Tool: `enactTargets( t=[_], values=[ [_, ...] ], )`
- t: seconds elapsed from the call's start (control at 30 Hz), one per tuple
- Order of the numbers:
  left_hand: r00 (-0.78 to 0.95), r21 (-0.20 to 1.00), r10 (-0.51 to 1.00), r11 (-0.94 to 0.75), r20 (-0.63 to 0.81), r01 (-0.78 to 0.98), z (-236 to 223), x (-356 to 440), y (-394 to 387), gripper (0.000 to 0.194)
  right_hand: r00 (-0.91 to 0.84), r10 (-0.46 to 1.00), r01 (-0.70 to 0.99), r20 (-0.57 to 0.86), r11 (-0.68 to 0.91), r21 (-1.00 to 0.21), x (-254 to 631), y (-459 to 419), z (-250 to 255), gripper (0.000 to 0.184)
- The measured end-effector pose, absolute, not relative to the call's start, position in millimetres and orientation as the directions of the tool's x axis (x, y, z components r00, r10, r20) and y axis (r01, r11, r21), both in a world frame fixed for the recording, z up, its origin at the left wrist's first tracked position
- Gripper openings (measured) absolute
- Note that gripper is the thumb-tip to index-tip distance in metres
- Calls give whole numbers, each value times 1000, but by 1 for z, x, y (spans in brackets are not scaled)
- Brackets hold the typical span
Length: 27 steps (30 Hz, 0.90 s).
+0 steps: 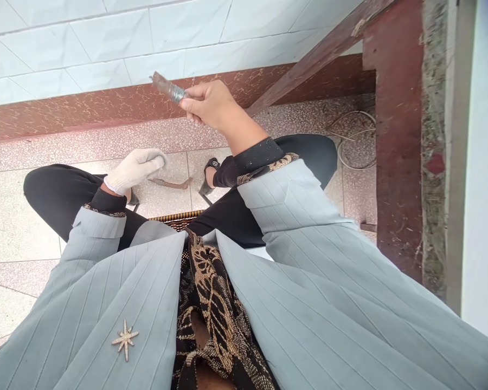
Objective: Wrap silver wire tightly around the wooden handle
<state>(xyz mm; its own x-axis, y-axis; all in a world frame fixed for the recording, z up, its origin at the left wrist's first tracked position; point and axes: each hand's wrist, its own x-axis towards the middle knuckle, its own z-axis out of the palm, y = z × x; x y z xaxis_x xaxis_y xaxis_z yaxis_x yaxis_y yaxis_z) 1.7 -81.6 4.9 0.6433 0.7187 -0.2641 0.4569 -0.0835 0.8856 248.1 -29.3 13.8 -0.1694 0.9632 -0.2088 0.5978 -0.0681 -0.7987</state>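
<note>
My right hand [209,105], bare, is raised in front of the wall and grips a short brown handle wrapped with wire [168,88]. The handle's rough, broken-looking end points up and to the left; its other end is hidden in my fingers. My left hand [138,167] wears a white knit glove and is curled closed above my left knee. Whether anything is inside it is hidden. Just beyond and below its fingers is a thin, curved brown piece [171,184] with a hooked end, seemingly on the floor tiles.
A white tiled wall [106,46] with a red-brown base strip stands ahead. On the right are a reddish wooden post [398,162] and a slanting brace [309,59]. A coiled pale cable [355,140] lies on the floor by the post. A woven seat edge [177,218] shows between my legs.
</note>
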Motion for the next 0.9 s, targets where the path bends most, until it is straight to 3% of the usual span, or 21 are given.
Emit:
enactTargets(
  t=[0.13, 0.23, 0.3, 0.53, 0.7, 0.8, 0.9],
  values=[
    [604, 815, 769, -204, -210, 542, 7, 3, -83, 26, -289, 891, 815, -351, 36, -579, 245, -31, 8, 13],
    [488, 782, 859, -194, -156, 592, 1, 4, -81, 23, -384, 689, 904, -615, 142, -404, 241, -34, 5, 11],
    [403, 775, 904, -150, -143, 613, -4, 4, -78, 21, -416, 553, 908, -722, 217, -358, 238, -36, 5, 15],
    [266, 757, 951, -55, -160, 651, -13, 3, -68, 17, -558, 379, 823, -738, 135, -553, 239, -43, 21, 15],
    [267, 763, 942, -20, -201, 646, -21, 4, -66, 18, -747, 295, 645, -597, 101, -757, 251, -41, 26, 19],
    [340, 794, 921, -59, -190, 605, -28, 5, -68, 18, -810, 414, 480, -415, 61, -875, 257, -40, 24, 16],
    [434, 838, 877, -68, -209, 541, -28, 10, -72, 23, -657, 722, 294, -217, -20, -956, 255, -40, 19, 16]
  ],
)
